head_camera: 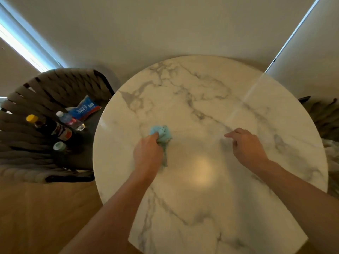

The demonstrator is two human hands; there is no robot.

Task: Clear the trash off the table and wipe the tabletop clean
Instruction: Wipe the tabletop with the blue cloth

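The round marble surface fills the middle and lower right of the view. The left hand sits toward nine o'clock of the surface's centre, its fingers curled around a bunched light blue cloth that it presses down on the marble. Part of the cloth sticks out past the knuckles toward twelve o'clock, and a darker strip of it trails back under the palm toward six o'clock. The right hand is toward three o'clock of the centre, well apart from the cloth, holding nothing; its fingers are loosely bent and point toward nine o'clock, and whether the fingertips touch the marble cannot be told. A warm patch of reflected light lies on the marble between the two forearms.

Beside the surface, at about nine o'clock, stands a woven chair with things on its seat: a blue bag with white lettering farthest back, a clear water bottle lying just in front of it, a dark bottle with a yellow cap next to that, and a pale green cap of another container nearest the viewer. At three o'clock, past the rim, a dark blurred shape shows
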